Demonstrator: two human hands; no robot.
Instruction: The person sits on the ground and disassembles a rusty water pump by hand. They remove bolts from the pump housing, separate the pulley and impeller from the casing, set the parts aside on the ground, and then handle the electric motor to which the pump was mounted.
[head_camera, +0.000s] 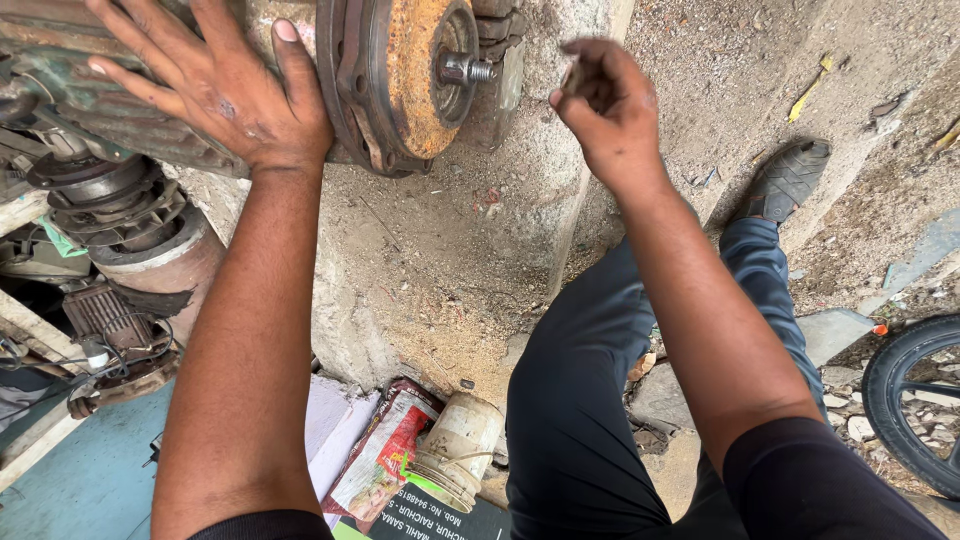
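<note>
Left hand (225, 90) flat on rusty round motor (400, 80) — right hand (605, 105) pinching small part

Two hands (215, 85), one rusty motor (400, 70), one tyre (915, 400).

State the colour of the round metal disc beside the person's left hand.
Rusty orange-brown; the disc shows best in the head view, right of the left hand.
</note>
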